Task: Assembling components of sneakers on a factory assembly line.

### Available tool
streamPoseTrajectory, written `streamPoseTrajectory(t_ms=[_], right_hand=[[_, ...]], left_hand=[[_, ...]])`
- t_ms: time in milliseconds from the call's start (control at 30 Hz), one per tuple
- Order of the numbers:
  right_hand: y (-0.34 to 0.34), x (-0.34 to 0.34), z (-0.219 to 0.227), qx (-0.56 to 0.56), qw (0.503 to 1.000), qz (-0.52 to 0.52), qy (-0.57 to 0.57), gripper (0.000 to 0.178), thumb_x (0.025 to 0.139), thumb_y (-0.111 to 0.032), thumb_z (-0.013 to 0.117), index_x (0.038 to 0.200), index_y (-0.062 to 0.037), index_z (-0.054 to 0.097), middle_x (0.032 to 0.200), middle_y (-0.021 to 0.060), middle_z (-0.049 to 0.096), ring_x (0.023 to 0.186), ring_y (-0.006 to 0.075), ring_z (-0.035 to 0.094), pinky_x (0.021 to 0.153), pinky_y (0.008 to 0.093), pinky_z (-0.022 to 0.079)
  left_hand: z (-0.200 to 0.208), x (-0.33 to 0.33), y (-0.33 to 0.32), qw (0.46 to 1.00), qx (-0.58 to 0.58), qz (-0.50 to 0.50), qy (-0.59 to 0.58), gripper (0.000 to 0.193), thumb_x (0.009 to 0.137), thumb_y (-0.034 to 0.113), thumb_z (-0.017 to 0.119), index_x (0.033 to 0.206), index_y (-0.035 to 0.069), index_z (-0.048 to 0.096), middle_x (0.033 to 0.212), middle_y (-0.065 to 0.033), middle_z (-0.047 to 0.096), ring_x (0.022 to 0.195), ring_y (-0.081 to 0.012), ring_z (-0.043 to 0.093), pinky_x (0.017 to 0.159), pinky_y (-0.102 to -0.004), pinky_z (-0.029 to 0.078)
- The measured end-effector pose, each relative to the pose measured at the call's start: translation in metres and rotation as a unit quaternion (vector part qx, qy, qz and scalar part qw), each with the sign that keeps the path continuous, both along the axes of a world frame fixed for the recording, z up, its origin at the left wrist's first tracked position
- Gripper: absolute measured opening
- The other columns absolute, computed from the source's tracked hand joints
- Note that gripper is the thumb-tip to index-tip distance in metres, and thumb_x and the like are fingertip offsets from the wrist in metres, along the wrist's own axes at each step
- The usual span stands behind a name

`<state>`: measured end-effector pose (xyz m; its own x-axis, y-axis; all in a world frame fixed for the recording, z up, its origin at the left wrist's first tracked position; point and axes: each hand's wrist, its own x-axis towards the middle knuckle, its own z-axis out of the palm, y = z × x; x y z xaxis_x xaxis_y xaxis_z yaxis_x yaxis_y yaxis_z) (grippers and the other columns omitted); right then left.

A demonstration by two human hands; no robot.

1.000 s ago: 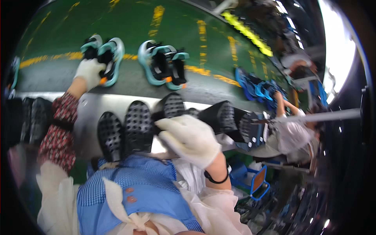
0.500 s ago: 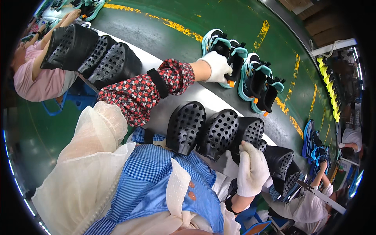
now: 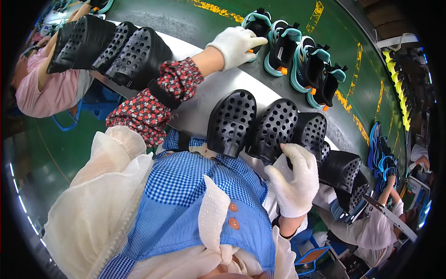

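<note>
My left hand (image 3: 236,47), in a white glove, reaches over the table and is closed on the heel of a black and teal sneaker (image 3: 257,24). The fingers lie across its heel, above an orange tab. Beside it on the belt stands another such sneaker (image 3: 282,49). My right hand (image 3: 295,181), gloved too, is half open with thumb and forefinger apart. Its forefinger tip is at the lower edge of a black perforated shoe-shaped form (image 3: 274,125). More of these forms stand in a row on either side, one of them (image 3: 232,122) on the left.
A second sneaker pair (image 3: 320,74) stands on the green belt (image 3: 353,28). Three black perforated forms (image 3: 134,56) stand at the table's left end. Co-workers sit left and right; one person's arm (image 3: 388,186) touches blue shoes (image 3: 382,153). Yellow-green shoes (image 3: 397,88) line the far right.
My left hand has drawn the leftmost sneaker a little left, apart from its neighbour. My right hand's thumb and forefinger have spread. The view has shifted, so the table appears higher.
</note>
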<state>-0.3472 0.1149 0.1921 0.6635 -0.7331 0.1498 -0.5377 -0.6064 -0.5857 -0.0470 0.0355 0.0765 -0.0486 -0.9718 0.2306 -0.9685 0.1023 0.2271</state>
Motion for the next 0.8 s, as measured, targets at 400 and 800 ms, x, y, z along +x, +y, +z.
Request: streamPoseTrajectory(t_ms=[400, 800], right_hand=[[0.015, 0.012, -0.004, -0.091, 0.994, -0.032, 0.044, 0.038, 0.064, -0.011, 0.079, 0.099, -0.0082, 0.065, 0.094, 0.0088, 0.064, 0.083, 0.0274, 0.06, 0.073, 0.0347, 0.049], [-0.001, 0.019, 0.068, -0.091, 0.995, 0.001, -0.026, 0.042, 0.062, -0.003, 0.079, 0.101, -0.0014, 0.063, 0.095, 0.0126, 0.063, 0.079, 0.0245, 0.061, 0.071, 0.0317, 0.05]], left_hand=[[-0.004, 0.002, 0.041, 0.987, -0.021, 0.006, 0.156, 0.033, 0.082, 0.018, 0.061, 0.112, 0.007, 0.064, 0.114, -0.0166, 0.06, 0.107, -0.0328, 0.055, 0.095, -0.0381, 0.044], [0.073, -0.016, 0.059, 0.838, 0.074, -0.117, 0.528, 0.037, 0.089, 0.024, 0.058, 0.118, 0.001, 0.061, 0.108, -0.0104, 0.065, 0.095, -0.0185, 0.062, 0.085, -0.0301, 0.048]])
